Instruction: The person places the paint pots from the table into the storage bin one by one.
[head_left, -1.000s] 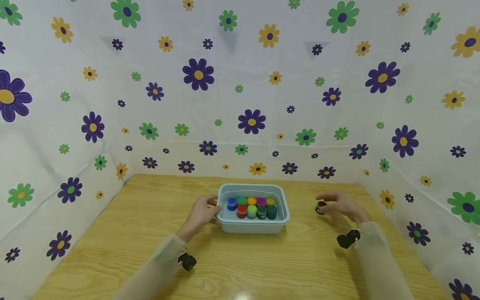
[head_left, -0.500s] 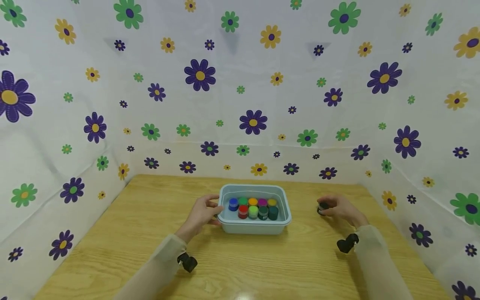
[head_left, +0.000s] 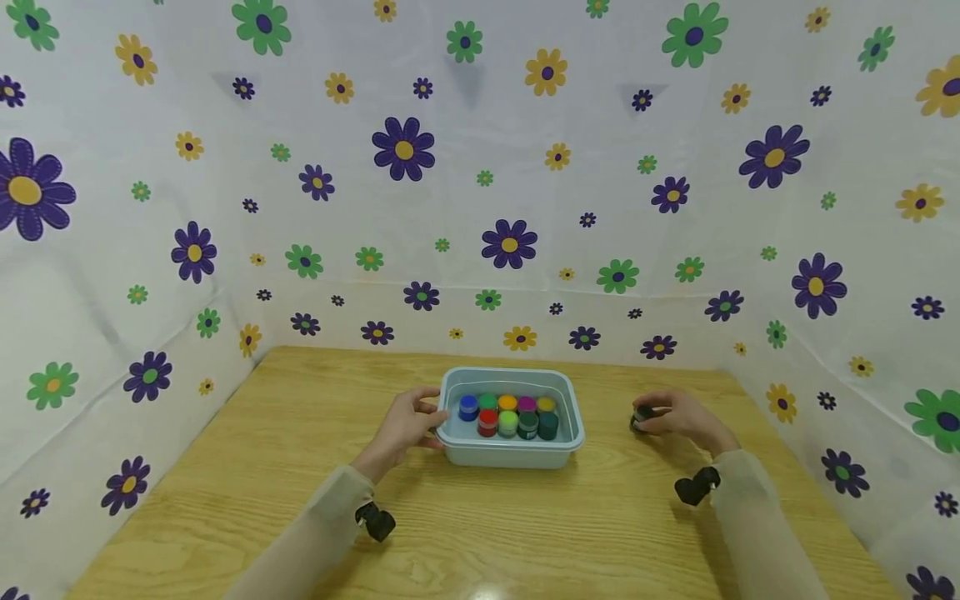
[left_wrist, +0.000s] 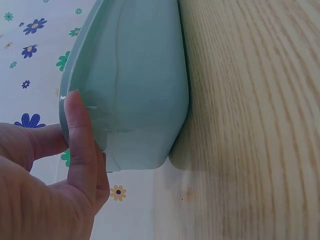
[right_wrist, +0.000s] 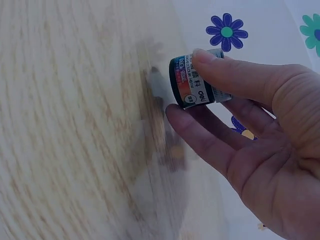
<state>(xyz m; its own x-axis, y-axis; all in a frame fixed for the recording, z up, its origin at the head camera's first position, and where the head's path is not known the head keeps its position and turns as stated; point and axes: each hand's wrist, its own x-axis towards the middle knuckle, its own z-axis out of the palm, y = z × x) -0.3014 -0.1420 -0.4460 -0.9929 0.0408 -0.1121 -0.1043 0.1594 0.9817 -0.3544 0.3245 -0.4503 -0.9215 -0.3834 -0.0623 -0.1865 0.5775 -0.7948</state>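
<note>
My left hand (head_left: 405,425) grips the left end of a light blue plastic box (head_left: 510,456); in the left wrist view its thumb and fingers (left_wrist: 80,135) pinch the rim. Inside the box stand several small paint jars, among them a blue jar (head_left: 468,407), a red jar (head_left: 487,422) and a light green jar (head_left: 507,424). To the right of the box, my right hand (head_left: 681,418) holds a dark paint jar (right_wrist: 186,85) between thumb and fingers. That jar has a printed label and is tilted, close over the table; the fingers partly cover it.
The wood-grain table (head_left: 480,525) runs under both arms. White flowered sheeting (head_left: 450,200) rises at the back and on both sides. A small black device (head_left: 377,522) is strapped to the left wrist, another black device (head_left: 697,486) to the right.
My right hand has closed its fingers on the dark paint jar, which now tilts a little in the grasp. The left hand keeps its grip on the box.
</note>
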